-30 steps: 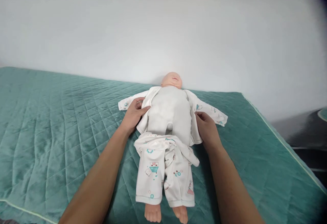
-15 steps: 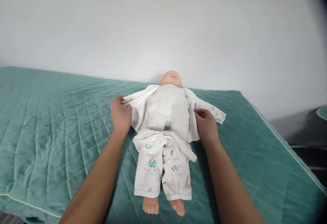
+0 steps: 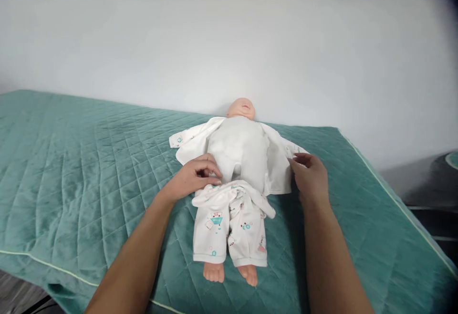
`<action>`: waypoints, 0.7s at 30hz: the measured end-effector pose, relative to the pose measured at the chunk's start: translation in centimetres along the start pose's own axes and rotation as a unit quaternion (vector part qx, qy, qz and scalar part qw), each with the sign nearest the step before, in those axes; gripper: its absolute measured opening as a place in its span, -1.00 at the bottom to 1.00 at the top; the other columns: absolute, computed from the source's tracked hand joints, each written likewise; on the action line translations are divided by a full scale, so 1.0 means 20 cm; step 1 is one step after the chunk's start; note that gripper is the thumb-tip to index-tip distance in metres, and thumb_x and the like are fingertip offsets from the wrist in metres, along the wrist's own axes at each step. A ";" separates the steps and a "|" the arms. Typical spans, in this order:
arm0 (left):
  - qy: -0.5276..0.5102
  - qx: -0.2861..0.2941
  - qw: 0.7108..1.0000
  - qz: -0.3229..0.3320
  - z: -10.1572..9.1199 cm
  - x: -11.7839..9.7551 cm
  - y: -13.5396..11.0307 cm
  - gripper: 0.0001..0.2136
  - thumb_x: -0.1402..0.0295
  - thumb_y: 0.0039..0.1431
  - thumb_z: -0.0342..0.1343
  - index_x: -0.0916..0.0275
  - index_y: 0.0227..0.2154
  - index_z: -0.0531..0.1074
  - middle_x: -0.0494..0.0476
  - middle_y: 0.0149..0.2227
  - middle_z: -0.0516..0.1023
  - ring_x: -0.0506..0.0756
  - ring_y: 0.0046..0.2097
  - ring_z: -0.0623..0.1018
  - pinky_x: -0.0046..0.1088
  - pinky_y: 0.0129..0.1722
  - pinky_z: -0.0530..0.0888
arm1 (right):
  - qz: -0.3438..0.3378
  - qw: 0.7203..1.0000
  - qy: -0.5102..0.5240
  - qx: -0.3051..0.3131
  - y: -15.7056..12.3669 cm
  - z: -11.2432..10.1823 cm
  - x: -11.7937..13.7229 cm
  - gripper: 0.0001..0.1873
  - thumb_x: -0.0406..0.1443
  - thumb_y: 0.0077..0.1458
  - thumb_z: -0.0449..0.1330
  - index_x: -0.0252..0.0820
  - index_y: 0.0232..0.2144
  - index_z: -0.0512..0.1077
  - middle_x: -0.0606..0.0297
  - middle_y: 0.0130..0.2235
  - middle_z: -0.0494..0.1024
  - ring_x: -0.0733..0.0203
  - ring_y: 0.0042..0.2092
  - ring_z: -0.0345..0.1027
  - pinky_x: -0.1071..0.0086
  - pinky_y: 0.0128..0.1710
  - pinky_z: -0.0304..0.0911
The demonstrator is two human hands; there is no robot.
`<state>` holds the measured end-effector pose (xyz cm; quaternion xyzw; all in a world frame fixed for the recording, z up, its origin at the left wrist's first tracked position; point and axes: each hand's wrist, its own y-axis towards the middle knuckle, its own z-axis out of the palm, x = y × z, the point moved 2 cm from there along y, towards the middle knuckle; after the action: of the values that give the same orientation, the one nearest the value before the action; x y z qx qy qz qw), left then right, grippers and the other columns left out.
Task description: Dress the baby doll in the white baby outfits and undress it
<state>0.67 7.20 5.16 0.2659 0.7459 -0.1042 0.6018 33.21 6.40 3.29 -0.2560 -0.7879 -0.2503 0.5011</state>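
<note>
A baby doll (image 3: 239,151) lies on its back on a teal quilted mattress (image 3: 89,161), head toward the wall. Its white printed top (image 3: 191,144) lies spread open on both sides of the pale cloth torso. White printed trousers (image 3: 229,228) sit low on its legs, and bare feet stick out below. My left hand (image 3: 193,179) rests by the doll's hip, fingers curled on the lower edge of the top's left flap near the trouser waistband. My right hand (image 3: 310,175) pinches the outer edge of the top's right flap and holds it out to the right.
A white wall (image 3: 229,51) runs directly behind the doll's head. The mattress's right edge (image 3: 393,199) drops to a dark floor, where part of a round teal thing (image 3: 451,160) shows. The near edge with pale piping (image 3: 53,268) lies at lower left.
My left hand moved from the top's left sleeve down to the doll's hip. My right hand moved outward to the right, drawing the right flap open wider.
</note>
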 end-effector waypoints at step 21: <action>-0.090 -0.201 0.975 -0.010 0.06 0.06 -0.04 -0.71 0.07 0.14 0.29 0.19 -0.38 0.46 0.00 -0.45 0.44 0.00 -0.39 0.38 -0.46 -0.39 0.31 | -0.249 0.876 -0.050 0.409 -0.53 0.15 0.40 -0.81 -0.15 0.12 0.34 -0.05 -0.30 0.42 0.35 -0.36 0.49 0.17 -0.27 0.30 0.29 -0.24 0.22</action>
<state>1.09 6.36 3.71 0.1216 0.6969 0.0183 0.7065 21.29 1.66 8.02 0.1644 -0.8818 -0.0086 0.4420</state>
